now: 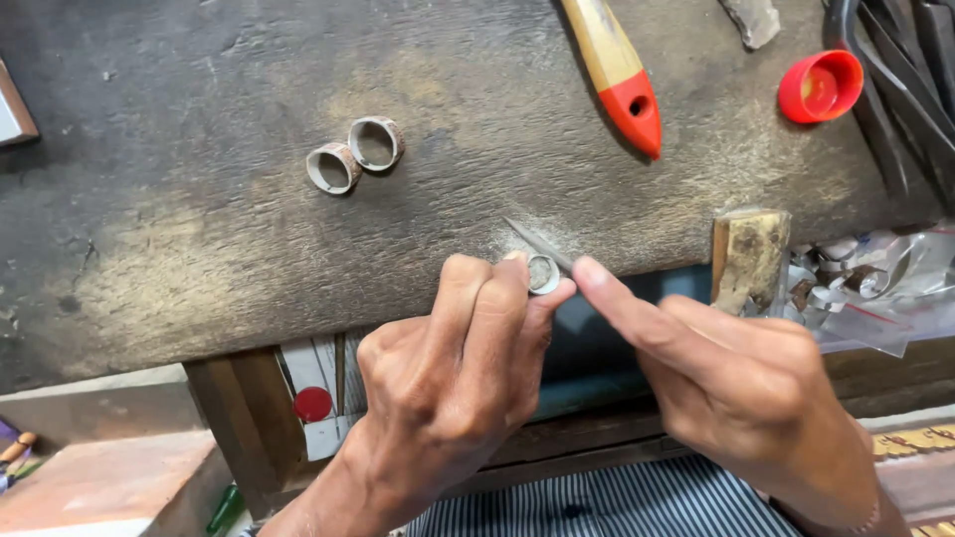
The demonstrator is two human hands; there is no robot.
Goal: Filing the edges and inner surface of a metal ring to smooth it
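Both hands are up at the near edge of the bench [199,259]. The left hand [448,388] has its fingertips pinched together on a small ring [543,273], holding it right at the bench edge, with the opening facing up toward the camera. The right hand [736,388] is closed around a thin file [537,244], index finger stretched out along it. The file's long axis runs diagonally, with the pointed tip aiming far and left across the bench top while the handle end disappears under the right fingers. The file touches the ring at its far side; can't tell if it actually goes through the hole.

Further back on the bench, well left of the hands, two more rings [353,154] sit side by side, touching, tipped so you can see through them. At the far edge a brush handle [617,70] lies diagonally, wood with a red end pointing near and right. A red cap [820,87] sits far right, open side up, next to some dark tools [910,89]. Just right of the hands there's a wooden peg [749,259] sticking off the bench edge, and past it a plastic bag [875,283] with more ring blanks inside.
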